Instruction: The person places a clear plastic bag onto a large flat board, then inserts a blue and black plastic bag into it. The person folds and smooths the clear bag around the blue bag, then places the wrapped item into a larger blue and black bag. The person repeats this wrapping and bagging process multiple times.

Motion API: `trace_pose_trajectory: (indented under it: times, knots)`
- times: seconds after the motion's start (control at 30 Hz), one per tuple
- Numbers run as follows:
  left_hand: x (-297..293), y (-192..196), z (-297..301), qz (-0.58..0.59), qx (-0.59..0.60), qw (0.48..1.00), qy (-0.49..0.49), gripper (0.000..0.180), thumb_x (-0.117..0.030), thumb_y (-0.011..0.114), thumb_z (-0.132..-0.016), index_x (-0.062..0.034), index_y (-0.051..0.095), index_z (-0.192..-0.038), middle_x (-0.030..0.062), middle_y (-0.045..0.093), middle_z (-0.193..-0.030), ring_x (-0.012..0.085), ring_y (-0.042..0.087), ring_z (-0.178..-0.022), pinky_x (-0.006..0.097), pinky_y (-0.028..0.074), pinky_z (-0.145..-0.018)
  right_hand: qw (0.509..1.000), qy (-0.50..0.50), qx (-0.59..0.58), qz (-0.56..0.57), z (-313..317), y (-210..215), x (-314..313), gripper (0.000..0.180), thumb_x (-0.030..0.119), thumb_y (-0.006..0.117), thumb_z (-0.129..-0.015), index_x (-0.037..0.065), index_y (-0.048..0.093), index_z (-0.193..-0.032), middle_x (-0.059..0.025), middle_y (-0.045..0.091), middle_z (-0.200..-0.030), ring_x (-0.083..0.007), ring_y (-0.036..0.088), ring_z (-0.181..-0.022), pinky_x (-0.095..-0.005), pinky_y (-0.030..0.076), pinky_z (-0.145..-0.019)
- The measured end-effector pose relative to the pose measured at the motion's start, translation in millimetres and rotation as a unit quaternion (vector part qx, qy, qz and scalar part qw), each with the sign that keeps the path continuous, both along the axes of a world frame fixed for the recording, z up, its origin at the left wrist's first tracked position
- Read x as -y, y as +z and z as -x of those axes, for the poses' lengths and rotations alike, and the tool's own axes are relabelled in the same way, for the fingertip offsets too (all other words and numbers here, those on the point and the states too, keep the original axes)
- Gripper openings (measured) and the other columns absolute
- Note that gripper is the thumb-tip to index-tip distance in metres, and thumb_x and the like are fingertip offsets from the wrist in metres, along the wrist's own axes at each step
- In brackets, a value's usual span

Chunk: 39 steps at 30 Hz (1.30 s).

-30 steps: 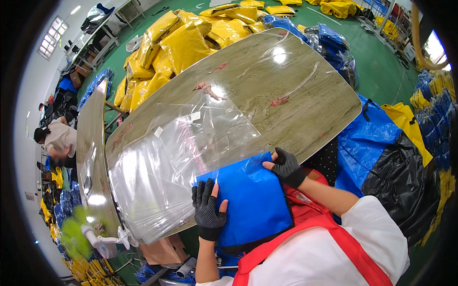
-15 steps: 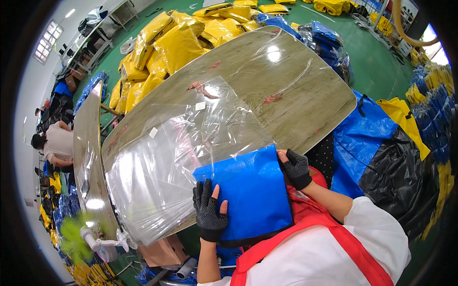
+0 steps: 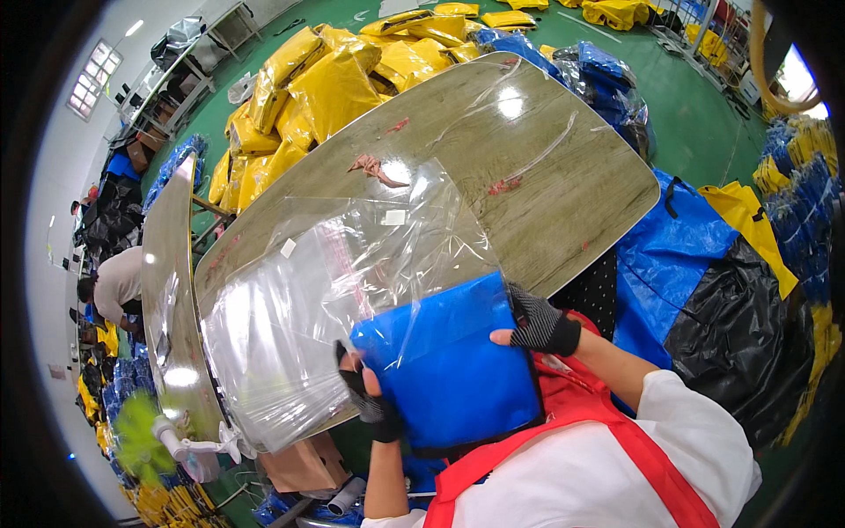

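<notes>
A folded blue sheet with a dark near edge (image 3: pixel 444 361) lies at the table's near edge, close to my body. My left hand (image 3: pixel 371 396), in a black fingerless glove, grips its left edge. My right hand (image 3: pixel 544 324), in a matching dotted glove, pinches the right edge, thumb on top and fingers mostly behind. A clear plastic bag (image 3: pixel 422 238) lies flat beyond the sheet, with a white label on it. Its near part overlaps the sheet's far end; how far the sheet sits inside the bag I cannot tell.
A stack of clear bags (image 3: pixel 273 326) covers the left of the wood-patterned table (image 3: pixel 563 185). Yellow wrapped packages (image 3: pixel 330 92) pile up behind it. Blue and black sheeting (image 3: pixel 704 273) lies at right. A small green fan (image 3: pixel 145 436) spins at lower left. Another person (image 3: pixel 119 286) bends at far left.
My left hand has gone from lying flat on the blue sheet to gripping its left edge. My right thumb has come onto the top. The bag's near part lies over the sheet's far end.
</notes>
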State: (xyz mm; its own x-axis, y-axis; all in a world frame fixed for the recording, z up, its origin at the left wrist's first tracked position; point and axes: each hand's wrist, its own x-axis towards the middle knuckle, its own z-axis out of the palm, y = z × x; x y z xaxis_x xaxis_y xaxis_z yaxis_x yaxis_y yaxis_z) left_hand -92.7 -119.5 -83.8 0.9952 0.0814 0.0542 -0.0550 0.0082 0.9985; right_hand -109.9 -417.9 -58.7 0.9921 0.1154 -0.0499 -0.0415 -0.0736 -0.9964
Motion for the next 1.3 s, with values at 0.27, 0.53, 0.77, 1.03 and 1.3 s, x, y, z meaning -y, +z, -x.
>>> trace_pose_trajectory:
  times: [0.27,0.53,0.77,1.03,1.3]
  knots:
    - [0.4,3.8,54.3,0.127,-0.292,0.913,-0.253,0.080,-0.042,0.073,-0.075,-0.0017,0.037,-0.134,0.0153,0.051,-0.126,0.0279,0.052,-0.112,0.040,0.046,-0.092,0.973,-0.048,-0.207,-0.090,113.1,-35.1,8.7,0.064,0.038,0.067,-0.081,0.003,0.046,-0.130,-0.0161,0.059,-0.117,-0.0215,0.054,-0.110,-0.0344,0.040,-0.097]
    - [32.7,-35.2,83.6,-0.114,-0.179,0.925,-0.316,0.078,-0.050,0.065,-0.080,-0.0006,0.038,-0.134,0.0167,0.052,-0.126,0.0274,0.055,-0.109,0.041,0.046,-0.093,0.977,-0.010,-0.203,-0.062,60.7,-46.5,94.0,0.049,0.041,0.069,-0.079,0.004,0.061,-0.110,-0.0123,0.065,-0.104,-0.0224,0.061,-0.093,-0.0348,0.048,-0.083]
    - [28.4,0.9,93.3,0.042,-0.316,0.907,-0.275,0.088,-0.041,0.076,-0.072,-0.0035,0.031,-0.138,0.0137,0.047,-0.131,0.0283,0.045,-0.120,0.043,0.037,-0.103,0.948,0.097,-0.206,-0.222,140.0,-16.9,47.6,0.097,0.027,0.080,-0.070,0.002,0.020,-0.143,-0.0158,0.038,-0.139,-0.0263,0.036,-0.129,-0.0405,0.028,-0.108]
    - [86.2,26.3,82.8,0.043,-0.169,0.959,-0.222,0.050,-0.027,0.078,-0.074,0.0000,0.058,-0.110,0.0096,0.063,-0.103,0.0227,0.058,-0.094,0.037,0.046,-0.084,0.939,-0.142,0.079,-0.304,98.0,24.4,52.8,0.095,0.027,0.083,-0.066,0.003,0.027,-0.140,-0.0090,0.038,-0.139,-0.0200,0.035,-0.128,-0.0351,0.028,-0.107]
    - [146.2,57.4,32.5,-0.317,-0.073,0.839,-0.437,0.031,-0.034,0.072,-0.078,-0.0066,0.068,-0.092,0.0135,0.066,-0.076,0.0264,0.063,-0.071,0.036,0.048,-0.067,0.938,-0.134,0.232,0.221,19.4,68.6,102.6,0.074,0.020,0.078,-0.069,0.004,0.039,-0.130,-0.0086,0.053,-0.119,-0.0210,0.051,-0.109,-0.0358,0.038,-0.097]
